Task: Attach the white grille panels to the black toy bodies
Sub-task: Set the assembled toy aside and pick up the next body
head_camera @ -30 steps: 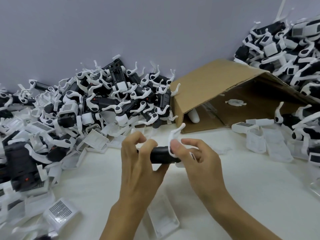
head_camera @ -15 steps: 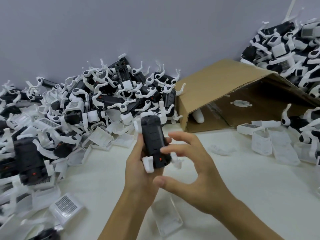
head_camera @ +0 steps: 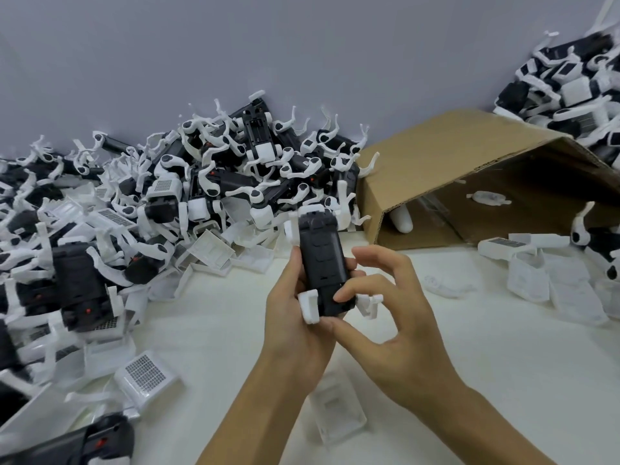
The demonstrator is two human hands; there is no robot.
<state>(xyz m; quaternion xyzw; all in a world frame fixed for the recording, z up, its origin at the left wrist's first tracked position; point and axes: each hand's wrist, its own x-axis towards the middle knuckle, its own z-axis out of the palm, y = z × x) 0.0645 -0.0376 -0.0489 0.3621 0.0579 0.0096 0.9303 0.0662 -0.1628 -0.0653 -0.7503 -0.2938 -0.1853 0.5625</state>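
My left hand [head_camera: 295, 327] grips a black toy body [head_camera: 322, 263] with white leg stubs, held upright above the white table. My right hand [head_camera: 385, 317] pinches the body's lower end between index finger and thumb. A white grille panel [head_camera: 146, 380] lies on the table at the lower left. A clear white panel [head_camera: 337, 414] lies flat beneath my wrists. A big heap of black toy bodies with white legs [head_camera: 214, 182] fills the left and back.
A brown cardboard box [head_camera: 469, 176] lies on its side at the back right, with a few white parts inside. More finished toys [head_camera: 570, 85] pile up at the top right. Loose white panels [head_camera: 553, 283] lie at the right.
The toy body was turned from lying sideways between both hands to standing upright in my left hand. My right hand shifted down to its lower end.
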